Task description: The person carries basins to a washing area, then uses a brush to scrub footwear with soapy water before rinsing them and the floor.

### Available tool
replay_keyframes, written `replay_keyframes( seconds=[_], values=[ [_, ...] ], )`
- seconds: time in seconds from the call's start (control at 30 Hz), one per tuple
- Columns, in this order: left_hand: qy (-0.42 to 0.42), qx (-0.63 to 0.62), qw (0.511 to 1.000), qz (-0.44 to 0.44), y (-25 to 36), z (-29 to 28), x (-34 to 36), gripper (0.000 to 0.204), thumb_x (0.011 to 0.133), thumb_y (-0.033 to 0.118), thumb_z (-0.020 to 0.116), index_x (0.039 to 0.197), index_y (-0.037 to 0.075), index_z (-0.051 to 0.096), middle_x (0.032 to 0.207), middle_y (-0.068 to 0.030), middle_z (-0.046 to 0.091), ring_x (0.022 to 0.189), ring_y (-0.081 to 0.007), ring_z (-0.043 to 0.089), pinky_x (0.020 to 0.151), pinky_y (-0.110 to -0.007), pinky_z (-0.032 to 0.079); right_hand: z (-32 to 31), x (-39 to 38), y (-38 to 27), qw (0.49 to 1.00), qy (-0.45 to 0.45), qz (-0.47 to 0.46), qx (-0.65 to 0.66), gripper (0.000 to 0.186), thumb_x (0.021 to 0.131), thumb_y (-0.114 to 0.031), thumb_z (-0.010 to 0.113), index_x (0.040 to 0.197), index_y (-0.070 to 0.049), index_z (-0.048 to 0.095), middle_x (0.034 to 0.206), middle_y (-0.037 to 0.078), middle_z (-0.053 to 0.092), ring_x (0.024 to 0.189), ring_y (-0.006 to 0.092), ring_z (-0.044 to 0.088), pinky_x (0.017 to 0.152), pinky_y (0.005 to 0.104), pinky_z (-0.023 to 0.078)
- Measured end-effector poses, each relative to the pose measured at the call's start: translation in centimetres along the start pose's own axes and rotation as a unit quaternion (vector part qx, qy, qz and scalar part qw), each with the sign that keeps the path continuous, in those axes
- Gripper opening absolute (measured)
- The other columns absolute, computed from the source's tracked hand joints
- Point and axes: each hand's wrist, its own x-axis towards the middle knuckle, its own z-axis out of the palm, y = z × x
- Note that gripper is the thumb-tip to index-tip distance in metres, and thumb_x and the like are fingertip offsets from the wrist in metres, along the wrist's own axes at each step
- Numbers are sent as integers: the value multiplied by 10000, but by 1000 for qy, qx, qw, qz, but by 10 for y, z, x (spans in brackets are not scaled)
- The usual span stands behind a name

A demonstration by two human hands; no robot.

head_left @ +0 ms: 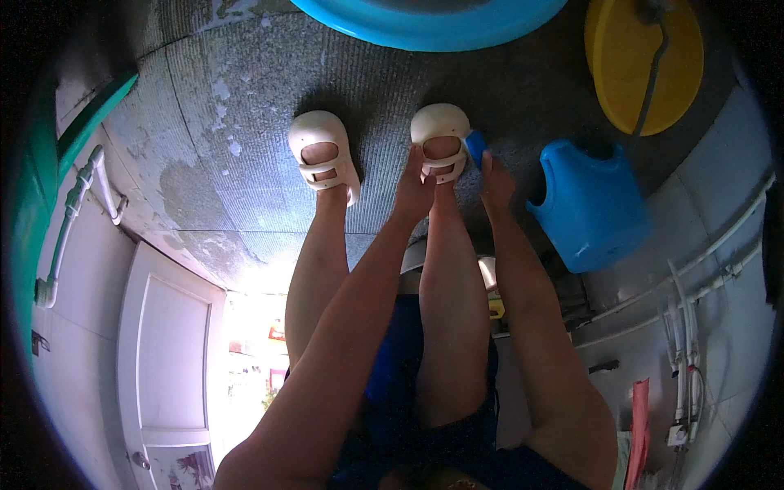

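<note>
Overall, I see a grey concrete floor (245, 122) filling the upper half of the frame, patchy with pale marks at upper left. At the top centre lies the rim of a large blue basin (425, 28), and at upper right a round yellow lid (621, 65) with a dark strip across it. Right of centre stands a blue plastic jug (592, 204), just beside my right forearm. Two cream strapped sandals sit on the feet in the upper middle: the left sandal (322, 147) untouched, the right sandal (441, 135) between both hands. My left hand (415, 186) rests on the right foot at the sandal's strap, fingers narrow and curled against it. My right hand (495, 181) holds a small blue object (475, 147) pressed to the sandal's outer side, fingers closed around it.
</note>
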Motion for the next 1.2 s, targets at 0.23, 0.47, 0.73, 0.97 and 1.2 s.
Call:
replay_keyframes(
  seconds=[0.23, 0.47, 0.73, 0.97, 1.2],
  values=[
    [25, 29, 998, 48, -8, 7, 0, 562, 780, 59, 417, 1300, 13, 209, 1338, -206, 208, 1221, -324, 247, 981, -347, 265, -108, 42, -124, 931, -6, -230, -285, 594, 807, -563, 329, 690, -61, 625, 678, 142, 598, 679, 289, 594, 603, 390, 462],
    [51, 0, 996, 78, 0, 19, -16, 567, 778, 106, 422, 1305, 54, 220, 1363, -146, 176, 1173, -319, 328, 935, -360, 329, -77, 20, -197, 819, -90, -380, -420, 532, 765, -566, 415, 687, -92, 643, 677, 73, 615, 682, 244, 603, 598, 366, 461],
    [-16, -11, 996, -83, -22, 6, -33, 546, 783, 180, 455, 1285, 74, 269, 1313, -140, 297, 1124, -316, 393, 925, -356, 335, -121, 35, -197, 846, -99, -326, -411, 546, 748, -575, 431, 680, -74, 638, 701, 105, 610, 717, 241, 601, 646, 374, 453],
    [-81, -64, 991, -91, -23, 6, -22, 451, 825, 154, 441, 1243, 25, 330, 1182, -200, 446, 1088, -331, 433, 867, -354, 360, -22, 11, -164, 716, -89, -499, -479, 564, 759, -589, 394, 680, -87, 639, 712, 107, 613, 714, 246, 602, 638, 399, 460],
    [12, -75, 996, -48, -18, -7, -32, 409, 789, 155, 447, 1181, 44, 406, 1056, -248, 499, 1000, -392, 464, 808, -422, 397, -149, 25, -182, 855, -80, -291, -421, 533, 785, -557, 390, 795, -78, 625, 790, 134, 613, 701, 282, 595, 641, 393, 463]
  ],
)
